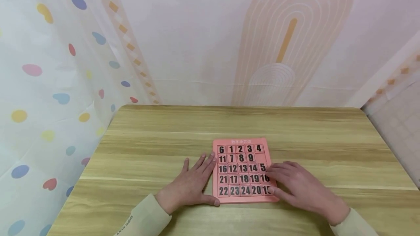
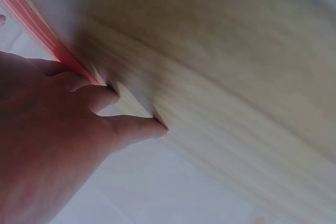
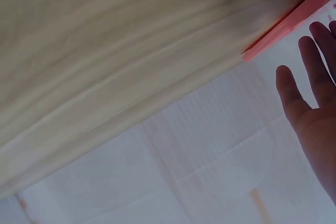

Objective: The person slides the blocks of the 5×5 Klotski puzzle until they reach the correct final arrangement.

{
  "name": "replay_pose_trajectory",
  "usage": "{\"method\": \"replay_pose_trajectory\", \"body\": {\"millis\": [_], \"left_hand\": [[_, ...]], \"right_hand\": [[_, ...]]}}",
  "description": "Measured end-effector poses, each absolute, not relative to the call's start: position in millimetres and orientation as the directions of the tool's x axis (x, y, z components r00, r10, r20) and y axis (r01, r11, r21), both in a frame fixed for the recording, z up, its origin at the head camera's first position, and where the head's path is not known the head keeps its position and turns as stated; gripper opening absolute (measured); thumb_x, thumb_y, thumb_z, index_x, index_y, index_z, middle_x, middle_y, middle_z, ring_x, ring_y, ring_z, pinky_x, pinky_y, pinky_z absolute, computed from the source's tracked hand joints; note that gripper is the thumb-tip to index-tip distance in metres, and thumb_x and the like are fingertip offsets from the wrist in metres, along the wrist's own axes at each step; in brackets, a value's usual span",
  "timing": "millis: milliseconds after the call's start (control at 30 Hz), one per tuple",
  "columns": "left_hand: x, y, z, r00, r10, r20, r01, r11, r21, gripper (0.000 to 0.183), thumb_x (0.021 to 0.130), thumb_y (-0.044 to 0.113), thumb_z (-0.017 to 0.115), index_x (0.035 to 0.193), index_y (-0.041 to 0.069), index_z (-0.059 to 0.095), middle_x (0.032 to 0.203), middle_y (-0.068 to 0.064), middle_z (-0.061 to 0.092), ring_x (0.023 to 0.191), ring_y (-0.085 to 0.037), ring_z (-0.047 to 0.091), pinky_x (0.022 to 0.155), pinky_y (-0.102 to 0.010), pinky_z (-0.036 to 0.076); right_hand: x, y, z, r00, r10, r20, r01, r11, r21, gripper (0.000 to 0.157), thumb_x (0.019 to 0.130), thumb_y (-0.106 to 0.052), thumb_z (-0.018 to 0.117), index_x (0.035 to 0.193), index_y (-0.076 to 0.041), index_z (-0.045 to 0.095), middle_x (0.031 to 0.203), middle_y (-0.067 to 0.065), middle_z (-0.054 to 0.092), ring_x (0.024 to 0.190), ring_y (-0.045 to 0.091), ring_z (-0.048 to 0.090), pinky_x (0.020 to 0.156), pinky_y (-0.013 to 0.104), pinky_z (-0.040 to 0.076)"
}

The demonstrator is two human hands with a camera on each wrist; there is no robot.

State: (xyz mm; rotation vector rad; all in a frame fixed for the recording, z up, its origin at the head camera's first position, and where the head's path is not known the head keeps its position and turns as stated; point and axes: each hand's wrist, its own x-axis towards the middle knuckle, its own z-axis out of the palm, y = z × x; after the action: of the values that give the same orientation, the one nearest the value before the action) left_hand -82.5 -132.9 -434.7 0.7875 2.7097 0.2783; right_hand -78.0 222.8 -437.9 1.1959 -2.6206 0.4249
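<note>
From the head view, here's the pink number puzzle (image 1: 244, 199), lying flat on the wooden table (image 1: 147, 137), toward the near side, between two hands. Only this view gives us the number tiles (image 1: 242, 168): 6, 1, 2, 3, 4 across the top, then 11, 7, 8, 9 and a bare slot at the right end. The left hand (image 1: 193, 185) is unclenched, fingers stretched and touching the left rim, thumb out at the lower left corner. And the right hand (image 1: 300, 185), loose too, grasps nothing: its fingertips reach over the right rim by the 5 and the 10, thumb partly covering the last tile below. Whether they press down, I cannot tell.

Over to the left wrist, and now we get the puzzle's red side edge, seen low along the wood, fingers lined up beside it and one fingertip out at the tabletop. Right wrist: straight, separated fingers beside the puzzle's corner, a spread that the head view makes look closer together. Behind, the pale patterned cloth (image 1: 197, 39); the head view alone catches the coloured dots at left and both pale sleeves (image 1: 147, 216).
</note>
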Motion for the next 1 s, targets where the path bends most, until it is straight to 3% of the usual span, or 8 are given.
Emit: {"method": "replay_pose_trajectory", "body": {"millis": [1000], "left_hand": [[-83,-133,-436,-0.804,0.547,-0.234,0.488,0.831,0.267,0.128,0.075,0.083,0.068,0.165,0.006,0.021,0.173,-0.01,0.014,0.157,-0.037,0.017,0.116,-0.075,0.016]], "right_hand": [[-91,219,-440,-0.69,-0.675,0.261,-0.723,0.658,-0.21,0.042,0.1,-0.045,0.067,0.124,-0.012,0.076,0.128,0.003,0.073,0.123,0.028,0.065,0.104,0.056,0.049]]}}
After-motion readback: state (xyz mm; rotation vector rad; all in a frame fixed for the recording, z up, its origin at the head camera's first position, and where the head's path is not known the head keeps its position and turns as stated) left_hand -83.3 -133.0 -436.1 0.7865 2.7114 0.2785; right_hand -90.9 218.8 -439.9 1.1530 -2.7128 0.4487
